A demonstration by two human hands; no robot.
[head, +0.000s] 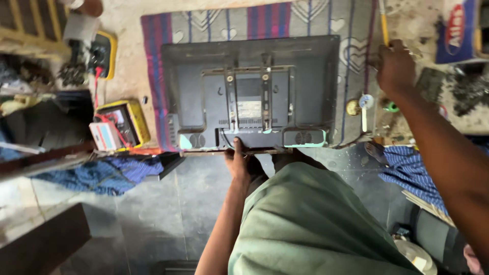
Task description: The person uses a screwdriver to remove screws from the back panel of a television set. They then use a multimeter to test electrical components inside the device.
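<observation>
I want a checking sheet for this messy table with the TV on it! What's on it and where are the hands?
Surface: striped cloth over a dusty workbench.
Job's things: flat television lying face down, metal wall bracket on its back.
Clutter: two yellow meters, small tape rolls, dark parts at both sides.
Hands: left hand grips the television's near edge; right hand holds a yellow-handled tool beside the television.
Cables: red leads at the meters.
Surroundings: dark tiled floor, blue checked cloths.
</observation>
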